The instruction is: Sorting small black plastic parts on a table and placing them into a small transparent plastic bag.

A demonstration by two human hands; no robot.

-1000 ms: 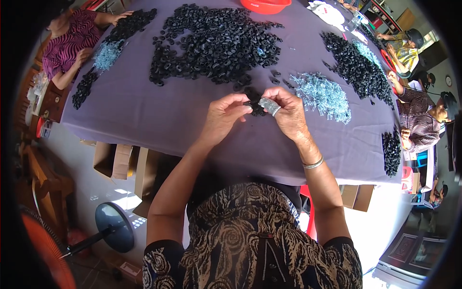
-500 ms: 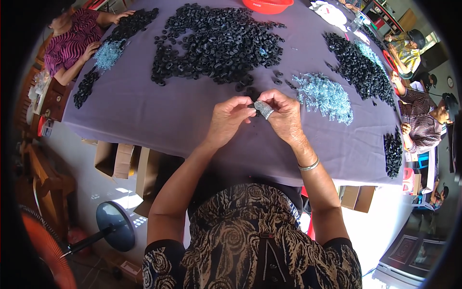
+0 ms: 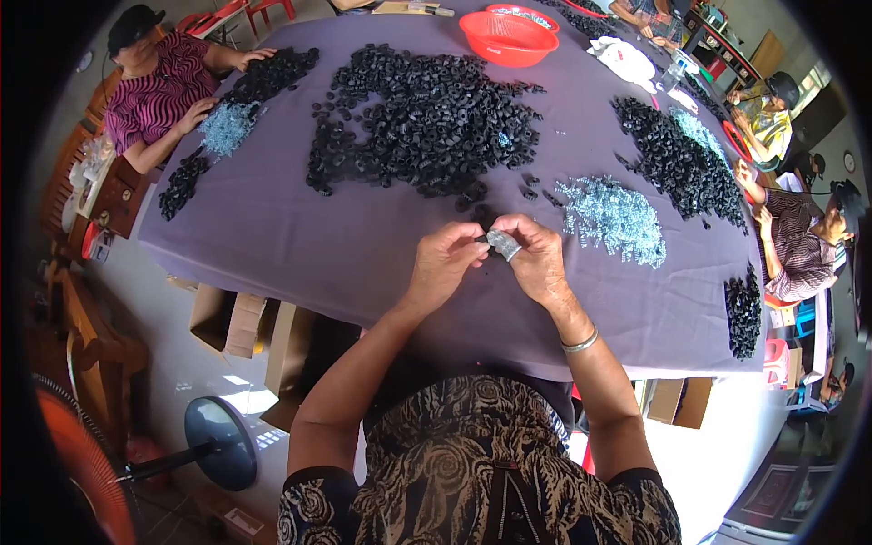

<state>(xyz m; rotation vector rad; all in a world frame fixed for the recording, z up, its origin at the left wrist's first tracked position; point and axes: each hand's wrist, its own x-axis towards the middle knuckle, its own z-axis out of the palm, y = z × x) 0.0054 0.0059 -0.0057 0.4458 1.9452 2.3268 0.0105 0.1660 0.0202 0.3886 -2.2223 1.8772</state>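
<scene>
Above the near middle of the table, my left hand (image 3: pixel 440 265) and my right hand (image 3: pixel 538 262) meet fingertip to fingertip. Both are closed in a pinch around a small black plastic part (image 3: pixel 483 238), mostly covered by the fingers. Grey wrapping (image 3: pixel 505 245) covers my right thumb, and a bracelet sits on that wrist. Just beyond my hands spreads a large heap of small black plastic parts (image 3: pixel 427 127), several strays lying at its near edge. To the right of my right hand lies a pile of small pale-blue coil springs (image 3: pixel 613 222).
A purple-grey cloth covers the table (image 3: pixel 263 245). A red plastic basket (image 3: pixel 509 41) stands at the back. People sit at the left and right edges beside their own black and blue piles. Cardboard boxes (image 3: pixel 241 322) and a fan (image 3: pixel 86 463) stand below to the left.
The view has tilted up, so the table and heaps appear lower and more of the red basket shows. My hands stay pinched together, with slight finger movement around the black part.
</scene>
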